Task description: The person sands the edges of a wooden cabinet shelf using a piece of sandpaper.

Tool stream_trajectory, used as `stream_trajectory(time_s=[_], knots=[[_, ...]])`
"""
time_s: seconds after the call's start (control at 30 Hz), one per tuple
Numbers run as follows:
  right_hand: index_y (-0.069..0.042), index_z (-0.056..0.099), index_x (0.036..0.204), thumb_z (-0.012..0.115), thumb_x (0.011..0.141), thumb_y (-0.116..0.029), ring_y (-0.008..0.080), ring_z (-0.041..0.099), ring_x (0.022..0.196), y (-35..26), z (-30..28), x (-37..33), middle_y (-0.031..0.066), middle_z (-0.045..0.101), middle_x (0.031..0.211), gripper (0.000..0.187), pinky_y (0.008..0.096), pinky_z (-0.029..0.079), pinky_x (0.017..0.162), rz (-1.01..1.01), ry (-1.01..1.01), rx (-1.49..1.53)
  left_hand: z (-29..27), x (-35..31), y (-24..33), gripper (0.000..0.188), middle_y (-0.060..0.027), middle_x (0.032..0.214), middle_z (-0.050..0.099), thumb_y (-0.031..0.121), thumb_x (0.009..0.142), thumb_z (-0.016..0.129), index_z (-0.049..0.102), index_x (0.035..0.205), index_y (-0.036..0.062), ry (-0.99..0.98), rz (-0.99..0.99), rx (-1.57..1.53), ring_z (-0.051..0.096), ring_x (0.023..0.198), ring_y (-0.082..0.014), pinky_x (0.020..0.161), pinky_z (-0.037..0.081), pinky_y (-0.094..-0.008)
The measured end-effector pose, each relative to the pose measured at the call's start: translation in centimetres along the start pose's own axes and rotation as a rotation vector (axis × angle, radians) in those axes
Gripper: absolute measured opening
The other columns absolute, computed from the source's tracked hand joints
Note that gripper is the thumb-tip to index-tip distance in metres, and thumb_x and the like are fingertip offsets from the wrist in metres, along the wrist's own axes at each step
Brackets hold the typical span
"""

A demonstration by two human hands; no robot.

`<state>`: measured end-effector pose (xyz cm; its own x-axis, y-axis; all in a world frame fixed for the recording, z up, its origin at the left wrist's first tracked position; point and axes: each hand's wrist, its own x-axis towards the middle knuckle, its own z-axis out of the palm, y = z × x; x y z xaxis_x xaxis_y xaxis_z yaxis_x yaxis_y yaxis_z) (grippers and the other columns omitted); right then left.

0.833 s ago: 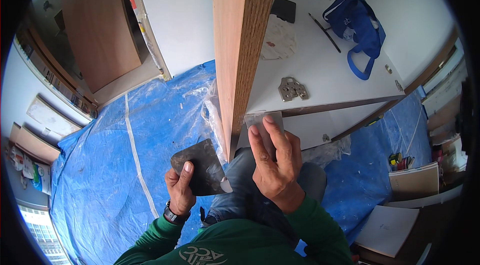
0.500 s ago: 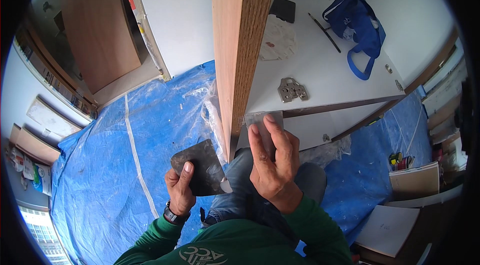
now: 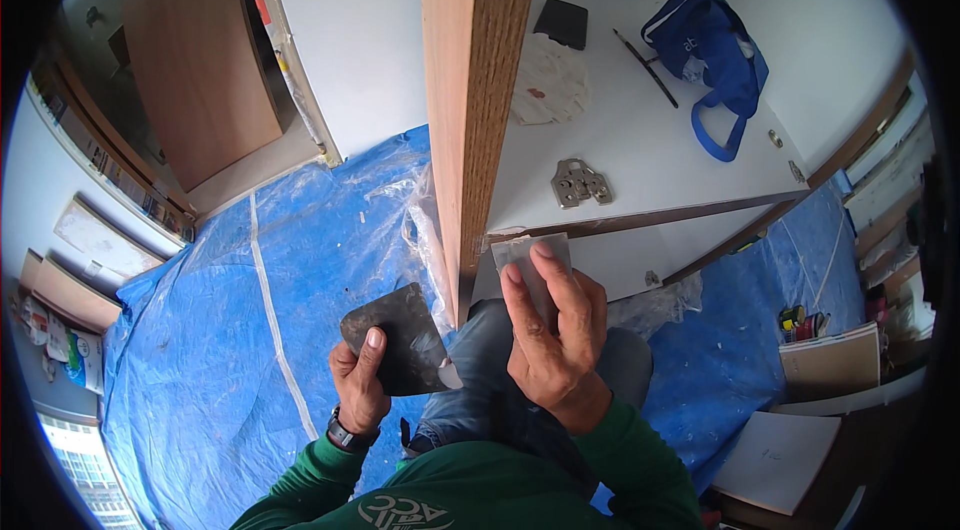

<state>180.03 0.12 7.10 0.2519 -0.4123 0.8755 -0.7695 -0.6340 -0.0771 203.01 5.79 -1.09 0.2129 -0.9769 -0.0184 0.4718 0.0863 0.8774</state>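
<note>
My left hand (image 3: 360, 380) is closed round one side of a dark flat putty plate (image 3: 395, 335), thumb on top. A dab of whitish putty sits on the plate's lower right corner. In my right hand (image 3: 562, 345) is a grey metal putty scraper (image 3: 522, 257), with two fingers stretched along its blade. The scraper's far edge lies at the front edge of the white cabinet shelf (image 3: 640, 175), close to the upright wooden panel (image 3: 468, 130). Whether the blade touches that edge, I cannot tell.
On the shelf lie metal hinge plates (image 3: 580, 184), a whitish cloth-like piece (image 3: 550, 85), a dark flat block (image 3: 563, 22), a thin dark tool (image 3: 645, 68) and a blue bag (image 3: 710, 55). Blue plastic sheeting (image 3: 200, 330) covers the floor. Boards (image 3: 835, 360) stand at the right.
My right hand has drawn the scraper slightly toward me and to the right. The left hand and its plate have barely moved.
</note>
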Motion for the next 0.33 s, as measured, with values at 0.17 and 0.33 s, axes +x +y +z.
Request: stream_trajectory(time_s=[0.17,0.33], knots=[[-0.001,0.072,0.128,0.067,0.084,0.004,0.0324,0.067,0.102,0.7,0.1,0.0,0.0233,0.062,0.14,0.044,0.04,0.052,0.086,0.018,0.02,0.006,-0.2,0.0,0.1,0.026,-0.0047,0.109,0.075,0.022,0.103,0.067,0.073,0.119,0.0015,0.022,0.0,0.028,0.067,0.095,-0.0115,0.089,0.052,-0.03],[0.0,0.071,0.129,0.066,0.083,0.006,0.0331,0.067,0.103,1.6,0.3,-0.4,0.0234,0.06,0.142,0.047,0.0402,0.053,0.088,0.013,0.011,-0.007,0.0,0.1,0.1,0.027,-0.0042,0.109,0.075,0.023,0.103,0.068,0.073,0.119,0.0015,0.008,-0.001,0.021,0.067,0.096,-0.0115,0.089,0.052,-0.0299]])
